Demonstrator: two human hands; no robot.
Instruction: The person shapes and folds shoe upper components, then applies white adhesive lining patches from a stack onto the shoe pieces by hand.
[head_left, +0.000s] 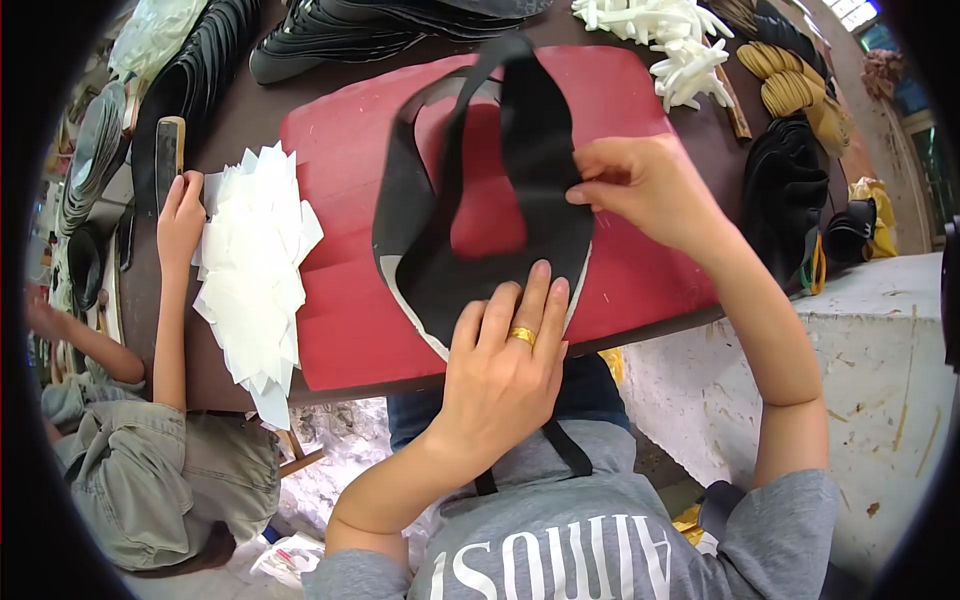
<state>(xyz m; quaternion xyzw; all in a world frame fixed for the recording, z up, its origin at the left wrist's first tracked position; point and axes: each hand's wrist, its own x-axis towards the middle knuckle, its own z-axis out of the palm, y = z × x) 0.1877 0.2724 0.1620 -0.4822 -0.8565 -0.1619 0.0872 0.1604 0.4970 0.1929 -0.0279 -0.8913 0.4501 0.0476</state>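
A black, loop-shaped piece of thin sheet material with pale edging along its lower rim (545, 215) lies on a stack of smooth red sheets (340, 240), its upper part standing up in a curve. The left hand (510, 345), wearing a gold-coloured ring (522, 335), lies flat on the near end, fingers extended and grasping nothing. The right hand (635, 190) has thumb and forefinger pinched on the right edge. The piece looks light, soft and floppy, yet springy enough to hold its bend — the edge seems a good place to pinch, the broad near end to press.

Left of the red stack lies a fanned pile of white paper-like pieces (250, 270); beyond it, a co-worker's hand (180, 220) is at a tan-edged dark tool (170, 160). Layered black cut pieces (350, 40) and white finger-shaped pieces (690, 75) sit at the far side — all on a dark brown table (240, 115).
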